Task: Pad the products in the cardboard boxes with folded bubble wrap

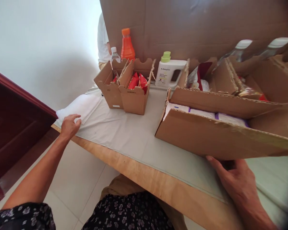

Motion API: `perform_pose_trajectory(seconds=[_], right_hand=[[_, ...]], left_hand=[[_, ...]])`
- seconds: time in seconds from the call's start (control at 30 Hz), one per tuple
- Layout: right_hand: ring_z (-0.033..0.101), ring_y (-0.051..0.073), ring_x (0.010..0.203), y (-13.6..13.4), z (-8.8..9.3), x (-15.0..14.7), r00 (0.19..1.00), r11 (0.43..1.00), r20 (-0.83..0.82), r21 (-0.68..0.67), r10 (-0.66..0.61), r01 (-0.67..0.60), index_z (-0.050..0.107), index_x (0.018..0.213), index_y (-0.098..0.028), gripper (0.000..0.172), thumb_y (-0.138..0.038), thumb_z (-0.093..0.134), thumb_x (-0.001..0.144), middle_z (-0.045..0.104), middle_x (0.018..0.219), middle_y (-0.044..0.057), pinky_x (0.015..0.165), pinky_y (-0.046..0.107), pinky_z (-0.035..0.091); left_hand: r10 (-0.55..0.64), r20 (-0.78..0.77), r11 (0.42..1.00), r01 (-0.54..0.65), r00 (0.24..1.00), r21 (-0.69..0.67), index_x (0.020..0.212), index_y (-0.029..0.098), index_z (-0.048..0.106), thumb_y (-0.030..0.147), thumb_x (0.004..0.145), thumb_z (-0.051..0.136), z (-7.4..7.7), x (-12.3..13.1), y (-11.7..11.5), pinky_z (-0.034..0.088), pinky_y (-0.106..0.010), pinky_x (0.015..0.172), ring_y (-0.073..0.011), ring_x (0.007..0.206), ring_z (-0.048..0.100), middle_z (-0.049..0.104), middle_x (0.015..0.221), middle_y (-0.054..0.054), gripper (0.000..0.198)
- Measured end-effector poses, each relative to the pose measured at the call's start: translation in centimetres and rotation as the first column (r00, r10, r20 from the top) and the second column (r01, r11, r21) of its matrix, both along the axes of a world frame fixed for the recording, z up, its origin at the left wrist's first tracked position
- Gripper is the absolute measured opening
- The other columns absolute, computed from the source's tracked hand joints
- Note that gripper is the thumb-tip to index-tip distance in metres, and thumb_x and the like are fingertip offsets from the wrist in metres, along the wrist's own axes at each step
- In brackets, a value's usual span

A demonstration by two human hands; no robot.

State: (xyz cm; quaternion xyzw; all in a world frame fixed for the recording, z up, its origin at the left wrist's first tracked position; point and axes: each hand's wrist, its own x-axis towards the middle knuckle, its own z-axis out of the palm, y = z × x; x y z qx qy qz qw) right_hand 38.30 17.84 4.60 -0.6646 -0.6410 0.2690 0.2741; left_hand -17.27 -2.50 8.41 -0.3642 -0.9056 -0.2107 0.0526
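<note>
My left hand [71, 127] rests at the table's left end, thumb and fingers apart, against a stack of thin white plastic sheets or bags [83, 107]. On the right, my right hand [238, 180] is at the lower front edge of a long open cardboard box [206, 135]. Its thumb and fingers are spread, and the fingertips are partly hidden at the box. White packs with purple edges [203, 113] stand in a row inside that box.
Two small cardboard bins [134, 100] with red packets [133, 81] stand mid-table. Behind are an orange bottle [127, 46], a white jug with green cap [169, 72] and more bins holding packets and clear bottles [240, 51]. A person in white [102, 41] is beyond a cardboard panel [182, 25].
</note>
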Motion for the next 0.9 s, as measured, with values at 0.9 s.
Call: perform_pose_trajectory(seconds=[0.9], right_hand=[[0.073, 0.039, 0.106, -3.5, 1.1, 3.3, 0.998, 0.991, 0.019, 0.125, -0.054, 0.051, 0.064, 0.127, -0.026, 0.063, -0.062, 0.063, 0.076, 0.072, 0.13, 0.016, 0.08, 0.051, 0.055]], left_hand=[[-0.411, 0.371, 0.911, 0.367, 0.833, 0.188, 0.067, 0.025, 0.07, 0.045, 0.077, 0.064, 7.2, 9.8, -2.6, 0.061, -0.046, 0.093, -0.0334, 0.107, 0.075, 0.082, 0.114, -0.005, 0.023]])
